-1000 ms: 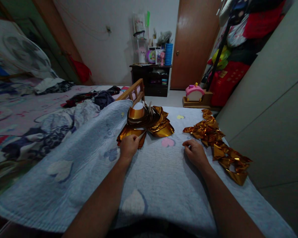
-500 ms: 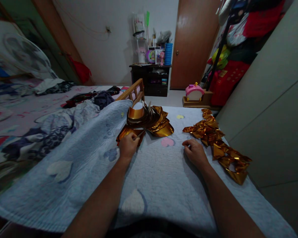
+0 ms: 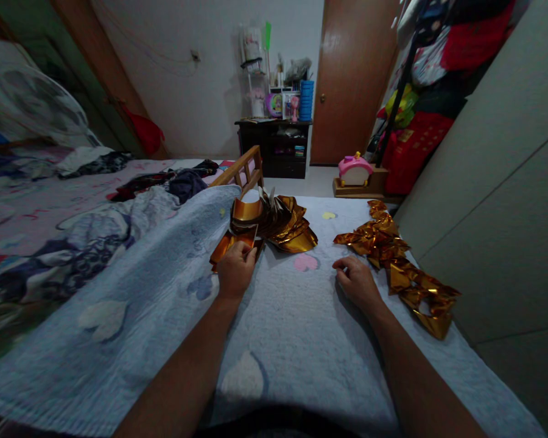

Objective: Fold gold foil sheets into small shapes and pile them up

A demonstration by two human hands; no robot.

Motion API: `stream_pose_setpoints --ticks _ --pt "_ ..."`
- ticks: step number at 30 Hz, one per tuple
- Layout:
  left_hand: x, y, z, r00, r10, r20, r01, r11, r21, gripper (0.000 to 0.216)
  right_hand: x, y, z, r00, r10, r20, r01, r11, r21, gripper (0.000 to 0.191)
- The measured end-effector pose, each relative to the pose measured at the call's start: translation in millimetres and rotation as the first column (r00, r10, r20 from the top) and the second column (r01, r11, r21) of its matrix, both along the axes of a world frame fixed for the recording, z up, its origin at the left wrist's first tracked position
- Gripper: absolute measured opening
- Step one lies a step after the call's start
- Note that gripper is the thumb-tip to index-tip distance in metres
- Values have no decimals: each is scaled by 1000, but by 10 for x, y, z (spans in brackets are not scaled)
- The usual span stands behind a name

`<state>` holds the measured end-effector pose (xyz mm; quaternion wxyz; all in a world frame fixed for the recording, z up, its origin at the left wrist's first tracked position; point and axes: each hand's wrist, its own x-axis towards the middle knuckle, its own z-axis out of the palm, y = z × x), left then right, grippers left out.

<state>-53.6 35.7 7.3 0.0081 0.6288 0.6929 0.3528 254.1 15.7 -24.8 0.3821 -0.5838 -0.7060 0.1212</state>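
My left hand [image 3: 235,271] is closed in a pinch on the edge of a gold foil paper sheet [image 3: 223,247], lifted slightly at the lower left of the pile. Just beyond it lies a fanned pile of gold foil papers [image 3: 296,234], with a curled sheet on its left side. My right hand [image 3: 357,283] rests on the blue quilted cover [image 3: 296,340], loosely bent, thumb and forefinger a little apart, with nothing in it. To its right, several folded gold foil pieces [image 3: 383,240] lie in a long crumpled row.
A wooden bed rail [image 3: 240,168] stands behind the pile. Clothes [image 3: 185,185] are heaped on the pink bed at left. Farther back are a dark cabinet [image 3: 274,146], a pink toy [image 3: 355,170] and a door [image 3: 347,79]. A pale panel [image 3: 497,213] borders the right side.
My left hand has drawn a foil sheet slightly up, so its edge now stands above the fingers. My right hand has stayed in place. The view has shifted a little.
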Motion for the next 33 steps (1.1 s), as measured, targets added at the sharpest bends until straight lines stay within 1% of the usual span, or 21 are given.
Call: stream_pose_setpoints --ticks 4,7,9,11,12,14,15,17,18,20,23,25,26,29,31,32,33 --pt "97 -108 45 995 -99 -10 99 984 145 18 -38 -21 53 999 16 -30 -16 1000 -12 16" --pt "182 -197 55 967 -254 -2 247 939 238 16 -84 -45 123 994 15 -104 -21 998 -59 18" --pt "244 -253 47 930 -367 -6 355 896 265 15 -127 -68 177 982 11 -186 -36 991 -131 23" --pt "311 -304 32 887 -461 -16 447 851 277 15 -180 -91 223 948 24 -317 -108 962 -249 27" --pt "345 -329 25 865 -500 -24 486 828 280 16 -208 -102 239 911 20 -412 -160 938 -309 30" --pt "417 -376 16 814 -579 -50 566 772 289 17 -260 -118 252 783 -41 -621 -268 878 -396 32" --pt "452 -398 15 782 -619 -71 606 730 315 17 -280 -123 250 709 -86 -700 -303 860 -412 34" --pt "520 -438 19 714 -687 -134 677 629 383 15 -301 -127 232 585 -158 -795 -353 834 -425 39" --pt "552 -455 22 686 -709 -162 702 587 404 14 -302 -127 218 542 -179 -821 -372 825 -425 43" --pt "607 -487 26 626 -749 -216 751 507 423 14 -289 -125 187 488 -187 -853 -407 816 -412 51" --pt "667 -524 12 562 -777 -284 803 430 412 16 -260 -118 150 427 -145 -893 -472 806 -357 56" --pt "691 -543 -5 539 -781 -314 824 414 386 16 -247 -115 142 373 -115 -921 -512 802 -308 57" --pt "697 -550 -12 533 -783 -320 831 416 368 16 -243 -114 145 351 -108 -930 -524 801 -291 56" --pt "691 -561 -16 512 -811 -282 851 434 296 8 -233 -115 175 329 -115 -937 -513 812 -280 48" --pt "667 -559 -6 506 -844 -180 850 452 270 20 -226 -117 201 339 -124 -933 -493 821 -288 43" --pt "652 -554 -1 515 -851 -104 837 473 274 27 -224 -117 211 347 -128 -929 -481 826 -294 41" --pt "635 -545 2 539 -842 -12 810 515 282 30 -223 -117 220 359 -134 -924 -471 829 -303 39"
